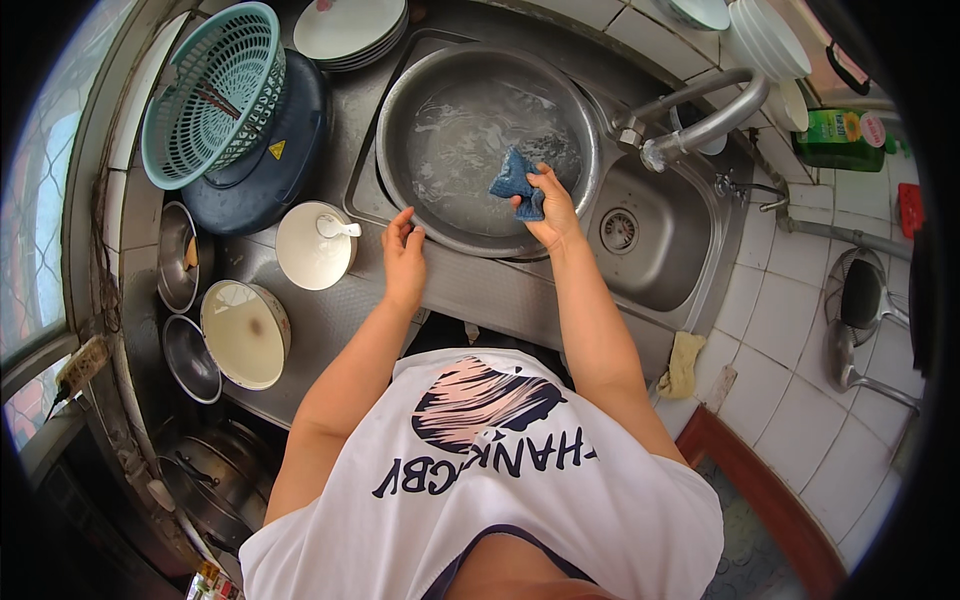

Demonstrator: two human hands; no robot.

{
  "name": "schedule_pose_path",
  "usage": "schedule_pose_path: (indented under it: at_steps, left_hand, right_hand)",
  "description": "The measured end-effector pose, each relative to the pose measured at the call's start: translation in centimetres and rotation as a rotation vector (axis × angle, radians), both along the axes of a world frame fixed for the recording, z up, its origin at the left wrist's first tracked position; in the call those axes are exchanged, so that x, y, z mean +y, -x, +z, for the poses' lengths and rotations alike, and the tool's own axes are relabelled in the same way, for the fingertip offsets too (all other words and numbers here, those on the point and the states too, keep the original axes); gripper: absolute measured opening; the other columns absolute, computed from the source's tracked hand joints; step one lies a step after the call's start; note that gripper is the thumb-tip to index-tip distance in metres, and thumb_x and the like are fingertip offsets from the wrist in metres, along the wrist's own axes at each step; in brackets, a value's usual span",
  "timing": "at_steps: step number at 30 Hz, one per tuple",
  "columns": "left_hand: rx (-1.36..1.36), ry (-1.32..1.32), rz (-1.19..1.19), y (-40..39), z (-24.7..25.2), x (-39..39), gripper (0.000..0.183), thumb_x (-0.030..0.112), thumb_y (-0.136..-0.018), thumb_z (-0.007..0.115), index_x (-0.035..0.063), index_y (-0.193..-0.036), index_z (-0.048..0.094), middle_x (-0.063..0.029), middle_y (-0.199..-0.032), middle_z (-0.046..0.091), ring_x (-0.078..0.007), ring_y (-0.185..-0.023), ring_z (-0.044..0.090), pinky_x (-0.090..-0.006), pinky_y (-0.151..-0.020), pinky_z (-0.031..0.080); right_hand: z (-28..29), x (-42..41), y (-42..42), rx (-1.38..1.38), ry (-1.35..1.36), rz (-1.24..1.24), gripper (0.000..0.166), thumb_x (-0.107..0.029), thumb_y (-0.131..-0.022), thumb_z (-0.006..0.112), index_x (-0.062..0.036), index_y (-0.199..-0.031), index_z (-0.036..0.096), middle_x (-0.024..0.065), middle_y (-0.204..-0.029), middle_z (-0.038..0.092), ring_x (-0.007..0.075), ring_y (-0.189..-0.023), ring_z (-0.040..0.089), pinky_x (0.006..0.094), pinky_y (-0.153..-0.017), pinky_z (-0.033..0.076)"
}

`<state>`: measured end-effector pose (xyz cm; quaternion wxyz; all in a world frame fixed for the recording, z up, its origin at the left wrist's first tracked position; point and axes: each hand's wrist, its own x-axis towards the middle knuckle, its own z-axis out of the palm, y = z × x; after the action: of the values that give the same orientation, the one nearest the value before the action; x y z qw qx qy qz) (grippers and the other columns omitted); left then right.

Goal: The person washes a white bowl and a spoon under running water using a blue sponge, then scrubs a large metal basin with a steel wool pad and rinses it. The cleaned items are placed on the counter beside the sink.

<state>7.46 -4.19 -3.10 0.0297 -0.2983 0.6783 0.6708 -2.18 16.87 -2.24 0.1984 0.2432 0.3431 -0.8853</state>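
Note:
My right hand [556,208] grips a crumpled blue dishcloth [514,178] above the water in a large round metal basin [387,142]. The water looks slightly cloudy, with ripples and light patches. Beside the basin's near left rim is my left hand [405,262], its fingers loosely curled and apart, with nothing in it. Whether its fingertips touch the rim cannot be made out. The basin sits over the left part of a stainless steel sink [709,255]. Left of my left hand, a white bowl [311,262] with a white spoon [337,226] in it stands on the metal counter.
A metal faucet [705,135] arches at the right. Stacked plates [349,30] and a teal plastic basket [247,127] with chopsticks stand at the back left. A cream bowl [244,337] and metal bowls [191,360] line the left side. A yellow cloth [681,364] hangs on the right edge.

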Motion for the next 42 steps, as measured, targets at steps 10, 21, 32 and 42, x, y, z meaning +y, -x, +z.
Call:
schedule_pose_path:
  at_steps: [10, 21, 32, 42]
  left_hand:
    - [0.036, -0.069, 0.012, -0.5, 0.2, -0.6, 0.032, 0.013, -0.086, 0.049, 0.0088, -0.117, 0.052, -0.0084, -0.116, 0.038, -0.0189, -0.110, 0.041, -0.0297, -0.096, 0.032]
    - [0.015, -0.028, 0.001, -0.5, 0.9, -0.5, 0.031, 0.013, -0.087, 0.050, 0.0094, -0.117, 0.053, -0.0072, -0.115, 0.039, -0.0180, -0.108, 0.040, -0.0294, -0.095, 0.032]
    - [0.031, 0.084, 0.001, -0.2, 1.4, -0.3, 0.034, 0.013, -0.085, 0.051, 0.0088, -0.119, 0.050, -0.0090, -0.118, 0.038, -0.0195, -0.111, 0.038, -0.0308, -0.096, 0.031]
    - [0.331, 0.384, -0.293, 0.4, 4.1, 2.4, 0.038, 0.013, -0.084, 0.052, 0.0075, -0.121, 0.047, -0.0148, -0.133, 0.032, -0.0276, -0.125, 0.028, -0.0373, -0.104, 0.022]
  right_hand:
    - [-0.2, 0.3, 1.3, 0.011, -0.336, -0.026, 0.031, -0.037, -0.090, 0.051, -0.0077, -0.097, 0.056, 0.0017, -0.079, 0.052, 0.0123, -0.063, 0.050, 0.0245, -0.048, 0.035]
    - [0.0, 1.7, 2.0, -0.074, -0.152, -0.191, 0.040, -0.051, -0.089, 0.046, -0.0107, -0.092, 0.048, 0.0003, -0.074, 0.050, 0.0131, -0.063, 0.048, 0.0271, -0.048, 0.036]
    - [1.5, 1.7, 0.8, -0.089, -0.092, -0.204, 0.014, -0.004, -0.084, 0.054, -0.0115, -0.094, 0.048, 0.0067, -0.091, 0.052, 0.0211, -0.084, 0.055, 0.0342, -0.068, 0.050]
    - [3.9, 0.2, 0.4, 0.162, -0.089, -0.056, 0.023, -0.024, -0.093, 0.048, -0.0080, -0.109, 0.051, 0.0013, -0.067, 0.047, 0.0095, -0.052, 0.042, 0.0234, -0.046, 0.033]
